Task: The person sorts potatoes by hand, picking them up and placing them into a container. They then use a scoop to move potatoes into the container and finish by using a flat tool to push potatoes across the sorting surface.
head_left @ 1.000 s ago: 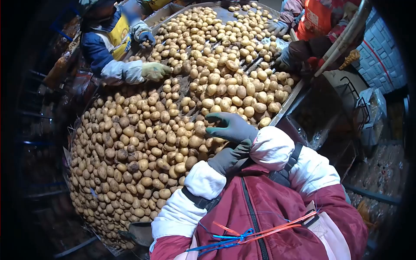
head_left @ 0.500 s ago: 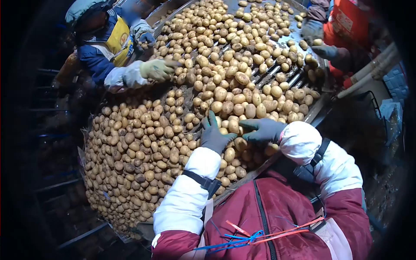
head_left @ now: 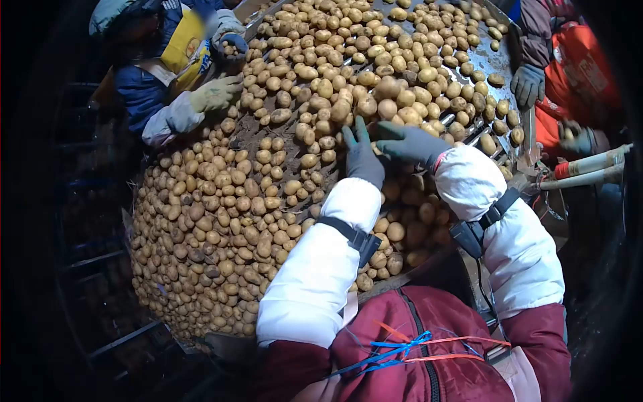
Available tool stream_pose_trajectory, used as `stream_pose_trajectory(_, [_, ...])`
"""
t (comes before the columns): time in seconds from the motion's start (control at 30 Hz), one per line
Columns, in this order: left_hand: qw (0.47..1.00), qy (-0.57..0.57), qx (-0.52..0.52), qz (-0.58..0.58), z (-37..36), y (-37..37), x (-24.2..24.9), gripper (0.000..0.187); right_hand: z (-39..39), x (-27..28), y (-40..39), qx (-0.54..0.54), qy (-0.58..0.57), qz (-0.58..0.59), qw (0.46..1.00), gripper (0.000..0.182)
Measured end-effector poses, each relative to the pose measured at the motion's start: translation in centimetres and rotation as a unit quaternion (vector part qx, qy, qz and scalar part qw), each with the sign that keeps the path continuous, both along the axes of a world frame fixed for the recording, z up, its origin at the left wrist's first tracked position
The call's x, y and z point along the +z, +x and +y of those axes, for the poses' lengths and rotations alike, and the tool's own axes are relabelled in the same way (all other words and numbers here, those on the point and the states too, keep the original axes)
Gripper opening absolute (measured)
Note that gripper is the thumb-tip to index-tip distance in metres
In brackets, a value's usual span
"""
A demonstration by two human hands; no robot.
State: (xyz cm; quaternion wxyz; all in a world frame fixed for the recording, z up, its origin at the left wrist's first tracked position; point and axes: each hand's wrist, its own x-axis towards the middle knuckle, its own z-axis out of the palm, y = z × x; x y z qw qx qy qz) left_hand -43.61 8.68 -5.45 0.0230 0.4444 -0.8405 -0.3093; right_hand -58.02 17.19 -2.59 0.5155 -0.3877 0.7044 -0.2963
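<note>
Potatoes (head_left: 221,221) fill the sorting table (head_left: 499,63) under both gloved hands.

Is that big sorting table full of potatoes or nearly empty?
Full. Potatoes cover nearly the whole sorting table, heaped thickly at the near end; only small bare patches show farther up.

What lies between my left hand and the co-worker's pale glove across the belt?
Head view: loose potatoes and a dark bare patch of belt lie between the left hand and the pale glove.

1. In front of me, the sorting table (head_left: 499,63), slatted metal, tilts away.
2. Potatoes (head_left: 221,221) heap thickly at the table's near-left end.
3. Toward its far end, they lie thinner, with slats showing between.
</note>
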Motion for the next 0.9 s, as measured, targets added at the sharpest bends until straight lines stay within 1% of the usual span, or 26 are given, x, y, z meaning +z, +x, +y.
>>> stream_pose_trajectory(0.03, [0.999,-0.035,-0.005,0.012,-0.5,-0.7,-2.2,0.102,0.0,-0.2,-0.5,-0.018,0.013,-0.013,1.000,0.076])
stream_pose_trajectory(0.1, [0.995,0.004,0.046,0.088,-0.9,-3.0,0.7,0.098,-0.1,-4.3,-0.8,-0.111,-0.120,0.015,0.986,0.082])
stream_pose_trajectory(0.13, [0.988,-0.020,0.006,0.150,-1.8,-3.5,0.3,0.093,-0.3,-4.6,-1.6,-0.127,-0.143,0.029,0.981,0.083])
stream_pose_trajectory(0.17, [0.976,-0.046,-0.033,0.211,-2.9,-3.6,-0.1,0.089,-0.1,-4.6,-1.8,-0.172,-0.179,0.053,0.967,0.076])
stream_pose_trajectory(0.2, [0.973,0.006,-0.043,0.229,-4.1,-3.2,-0.4,0.080,0.3,-4.3,-2.9,-0.207,-0.174,0.042,0.962,0.069])
stream_pose_trajectory(0.23, [0.976,0.042,-0.044,0.210,-5.0,-2.0,0.5,0.072,1.0,-3.7,-3.8,-0.242,-0.169,0.029,0.955,0.063])
stream_pose_trajectory(0.27, [0.979,0.021,-0.041,0.200,-5.6,-0.3,2.0,0.070,2.3,-0.5,-3.3,-0.314,-0.171,-0.089,0.930,0.050])
stream_pose_trajectory(0.3, [0.981,-0.001,-0.041,0.190,-6.0,1.7,3.4,0.067,3.6,-0.7,-4.4,-0.329,-0.178,-0.143,0.917,0.042])
stream_pose_trajectory(0.37, [0.989,-0.048,-0.056,0.124,-6.4,5.9,4.3,0.062,6.8,0.9,-4.4,-0.339,-0.148,-0.202,0.907,0.040])
stream_pose_trajectory(0.43, [0.986,-0.106,-0.106,0.077,-4.4,10.1,4.5,0.058,9.9,2.0,-3.4,-0.327,-0.107,-0.190,0.920,0.041])
stream_pose_trajectory(0.47, [0.980,-0.113,-0.147,0.067,-2.8,11.9,4.6,0.059,11.5,2.7,-2.8,-0.274,-0.078,-0.175,0.942,0.039])
stream_pose_trajectory(0.5, [0.973,-0.118,-0.188,0.057,-1.0,13.6,4.7,0.060,12.9,2.7,-1.8,-0.270,-0.038,-0.174,0.946,0.041])
stream_pose_trajectory(0.53, [0.963,-0.137,-0.229,0.028,1.2,14.9,5.2,0.063,14.2,4.1,-0.8,-0.210,-0.003,-0.177,0.962,0.041])
stream_pose_trajectory(0.57, [0.951,-0.155,-0.269,0.000,3.6,16.0,5.6,0.065,15.6,4.3,0.7,-0.185,0.035,-0.222,0.957,0.038])
stream_pose_trajectory(0.6, [0.943,-0.128,-0.306,-0.003,5.7,17.1,5.3,0.067,16.7,4.5,1.8,-0.126,0.056,-0.231,0.963,0.036])
stream_pose_trajectory(0.63, [0.934,-0.103,-0.342,-0.005,7.4,17.9,5.0,0.068,17.3,5.1,2.8,-0.004,0.055,-0.214,0.975,0.037])
stream_pose_trajectory(0.67, [0.935,-0.102,-0.341,-0.002,8.4,18.4,4.9,0.068,18.1,4.2,4.4,0.040,0.037,-0.234,0.971,0.039])
stream_pose_trajectory(0.7, [0.919,-0.109,-0.378,-0.017,9.3,18.8,4.7,0.066,19.1,2.4,6.0,0.067,0.050,-0.241,0.967,0.040])
stream_pose_trajectory(0.73, [0.902,-0.116,-0.415,-0.032,9.7,19.4,4.6,0.064,18.6,3.4,7.2,0.112,0.117,-0.202,0.966,0.044])
stream_pose_trajectory(0.77, [0.903,-0.114,-0.414,-0.029,9.2,19.5,4.4,0.064,17.6,4.8,8.5,0.156,0.184,-0.161,0.957,0.048])
stream_pose_trajectory(0.8, [0.896,-0.139,-0.421,-0.025,7.9,19.2,4.0,0.063,16.6,5.5,9.1,0.148,0.221,-0.183,0.946,0.054])
stream_pose_trajectory(0.83, [0.889,-0.165,-0.426,-0.022,6.6,18.8,3.5,0.062,15.4,5.5,9.6,0.176,0.196,-0.091,0.960,0.060])
stream_pose_trajectory(0.9, [0.902,-0.170,-0.398,-0.012,4.4,18.1,2.4,0.063,14.0,2.2,9.8,0.149,0.157,-0.156,0.964,0.061])
